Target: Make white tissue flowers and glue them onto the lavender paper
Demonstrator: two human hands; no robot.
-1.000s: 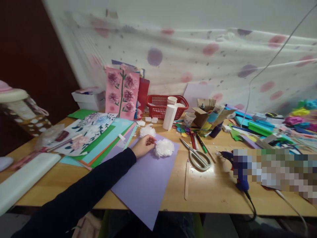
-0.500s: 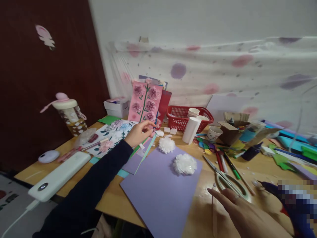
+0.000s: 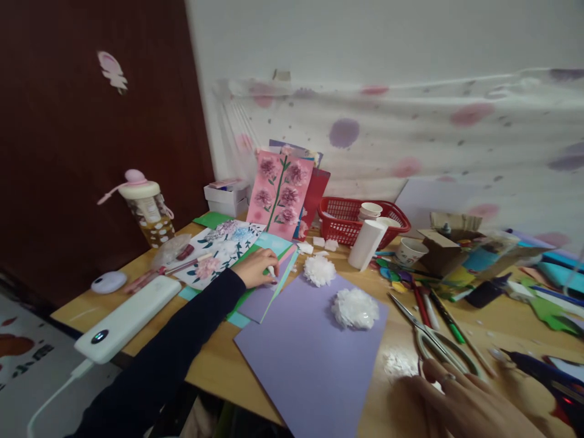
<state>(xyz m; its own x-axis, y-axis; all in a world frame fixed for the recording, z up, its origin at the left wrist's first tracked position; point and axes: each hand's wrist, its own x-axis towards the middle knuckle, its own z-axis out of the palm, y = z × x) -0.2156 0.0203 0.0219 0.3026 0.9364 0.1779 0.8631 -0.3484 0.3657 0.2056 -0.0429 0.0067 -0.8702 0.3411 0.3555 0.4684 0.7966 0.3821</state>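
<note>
So the big purple sheet (image 3: 314, 359) lies between both hands' fingers. Red basket (image 3: 342, 228) sits beyond the left hand's (image 3: 260, 269) fingers, off to their right; white power bank (image 3: 130, 319) is left of them, nearer the camera. Scissors (image 3: 431, 337) have their handles right by the right hand's (image 3: 465, 398) fingers, which are bent and slightly apart, can't tell if they're gripping anything. Two puffy white flowers (image 3: 354, 308) are right of the left fingertips, at the sheet's far end. Smallest: a white scrap (image 3: 272, 271), pinched between left thumb and fingers, over the paper stack (image 3: 260, 301).
</note>
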